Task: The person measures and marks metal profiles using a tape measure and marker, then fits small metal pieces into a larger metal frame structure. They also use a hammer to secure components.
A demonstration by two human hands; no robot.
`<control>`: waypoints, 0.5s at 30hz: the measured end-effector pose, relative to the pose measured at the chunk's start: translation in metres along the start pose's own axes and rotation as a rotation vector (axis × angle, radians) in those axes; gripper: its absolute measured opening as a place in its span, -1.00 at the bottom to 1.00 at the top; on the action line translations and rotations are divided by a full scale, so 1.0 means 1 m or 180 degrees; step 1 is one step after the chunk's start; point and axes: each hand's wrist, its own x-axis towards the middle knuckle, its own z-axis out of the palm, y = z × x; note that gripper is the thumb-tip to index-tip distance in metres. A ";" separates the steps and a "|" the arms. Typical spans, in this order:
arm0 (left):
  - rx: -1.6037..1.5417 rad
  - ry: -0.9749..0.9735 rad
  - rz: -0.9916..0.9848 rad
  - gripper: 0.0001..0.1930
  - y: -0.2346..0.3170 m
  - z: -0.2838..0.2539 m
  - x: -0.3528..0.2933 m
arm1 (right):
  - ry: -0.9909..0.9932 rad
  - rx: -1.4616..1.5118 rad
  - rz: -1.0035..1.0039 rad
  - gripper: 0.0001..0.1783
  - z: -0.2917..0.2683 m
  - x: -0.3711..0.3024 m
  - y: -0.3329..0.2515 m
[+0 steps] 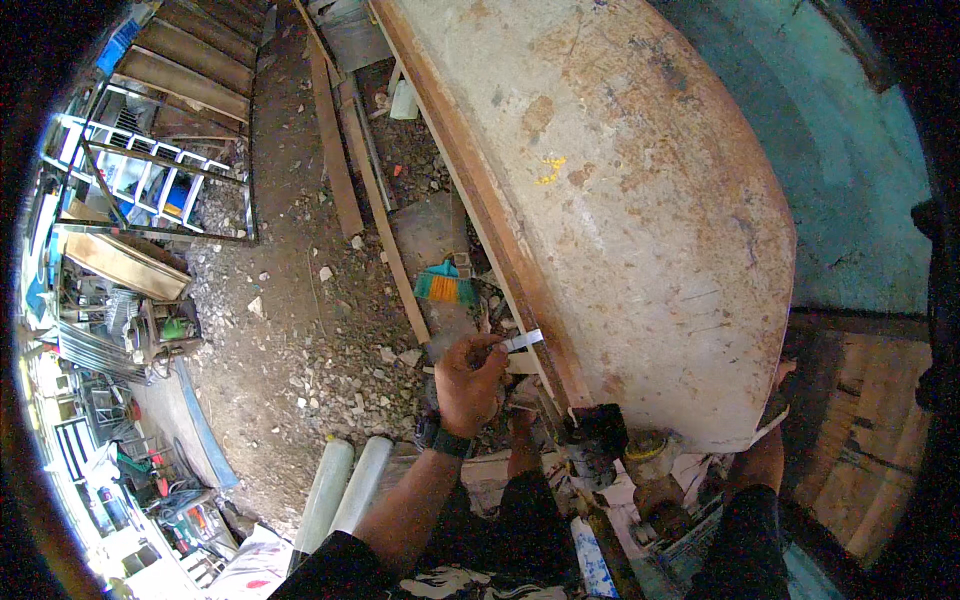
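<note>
My left hand point(470, 388), with a dark watch band at its wrist, is closed in a pinch on a short flat whitish strip point(522, 340). The strip's far end lies over the brown wooden edge point(500, 262) of a large pale, stained board point(640, 250). My right forearm point(757, 462) reaches up to the board's right edge. Of my right hand point(787, 369), only a small part shows beside that edge; its fingers are mostly hidden. Close to the board's near end stand a black, smeared container point(592, 445) and a tin with a yellowish rim point(648, 446).
Two pale rolls point(345, 485) lie at lower left. A teal and orange broom head point(445, 284) rests on the rubble-strewn ground point(290, 330), near long planks point(375, 205). A ladder point(150, 175) and wooden steps point(185, 80) are at far left. Wooden boarding point(870, 430) lies right.
</note>
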 end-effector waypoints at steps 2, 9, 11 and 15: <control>-0.0320 0.0016 -0.0159 -0.77 -0.002 0.000 -0.003 | -0.0018 -0.0020 0.0012 -0.08 0.003 0.001 -0.001; -0.0682 -0.0012 -0.0435 -0.76 -0.002 0.002 0.000 | -0.0010 -0.0015 0.0007 -0.08 -0.006 0.007 0.006; -0.0266 -0.0005 -0.0110 -0.77 -0.006 -0.001 0.000 | -0.0016 -0.0042 0.0023 -0.08 -0.006 0.012 0.011; 0.0461 -0.0151 0.0261 -0.80 -0.005 -0.004 -0.005 | 0.0018 0.0011 0.0068 -0.07 -0.019 0.009 0.025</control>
